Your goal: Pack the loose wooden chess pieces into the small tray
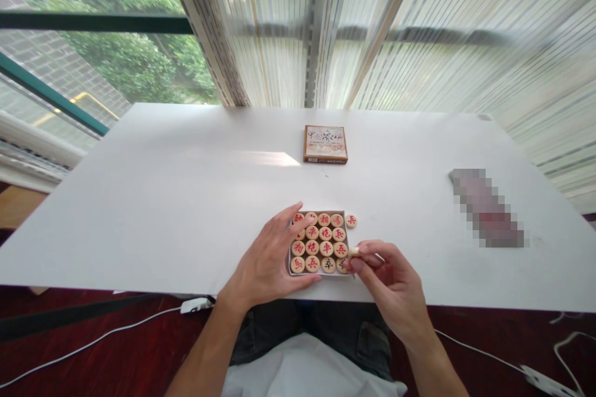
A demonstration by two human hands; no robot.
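A shallow open box point(318, 211) of round Chinese chess pieces stands near the table's front edge. Most pieces carry red characters, and black ones lie in the front row. My left hand point(267, 257) spans the box from its left side, thumb along the near edge and fingers at the far left corner, covering some pieces. Between the thumb and fingers of my right hand point(388, 279), a chess piece point(354, 252) is pinched on edge beside the box's right wall. Another chess piece with a red character point(351, 221) lies on the table just outside the far right corner.
A printed Chinese chess box lid point(326, 142) lies farther back on the white table point(186, 198). At the right is a blurred-out flat object point(487, 208). Blinds and a window rise behind the table. White cables and a power strip point(549, 379) lie below.
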